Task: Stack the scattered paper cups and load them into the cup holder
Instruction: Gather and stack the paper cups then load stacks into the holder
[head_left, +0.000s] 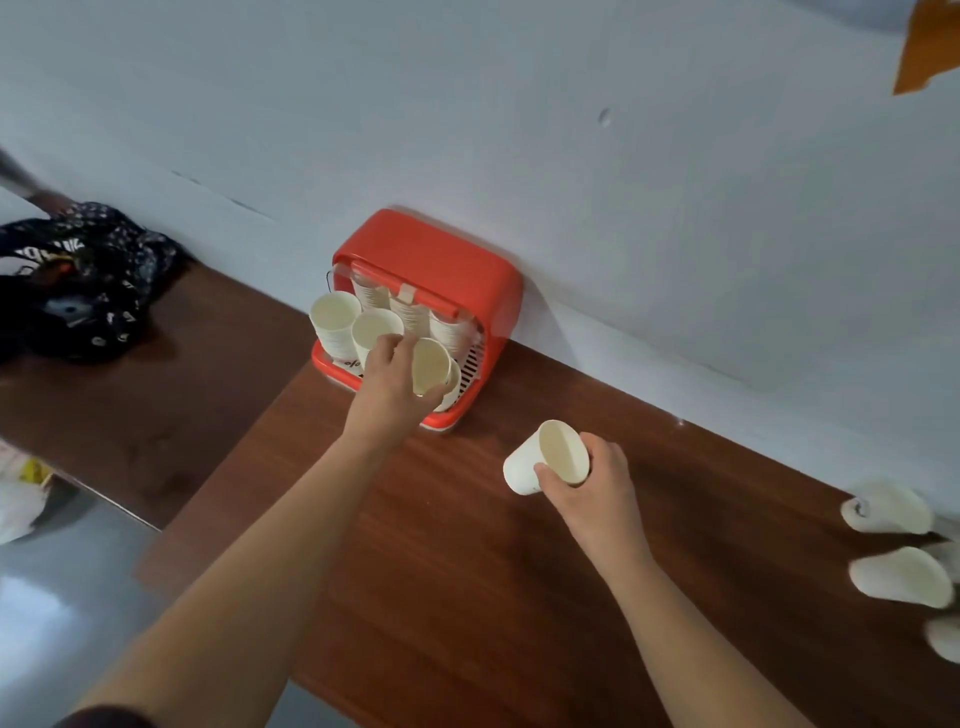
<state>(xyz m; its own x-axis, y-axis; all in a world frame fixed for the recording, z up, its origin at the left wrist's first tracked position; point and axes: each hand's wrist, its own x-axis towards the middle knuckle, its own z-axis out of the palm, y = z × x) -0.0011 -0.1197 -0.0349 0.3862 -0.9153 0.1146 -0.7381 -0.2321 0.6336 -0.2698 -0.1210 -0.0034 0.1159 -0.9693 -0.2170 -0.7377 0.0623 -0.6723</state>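
An orange cup holder (457, 260) stands against the white wall on the brown wooden table (467, 571). Stacks of white paper cups (335, 319) lean out of its open front. My left hand (387, 382) reaches into the front and grips a cup (428, 364) at the right-hand stack. My right hand (592, 488) holds a single tilted cup (545, 457) above the table, to the right of the holder. Several loose cups (901, 574) lie on their sides at the table's right edge.
A black patterned bag (78, 280) sits at the far left on a second brown surface. A plastic bag (21, 493) lies below it by the grey floor. An orange shape (927, 47) is on the wall at the top right.
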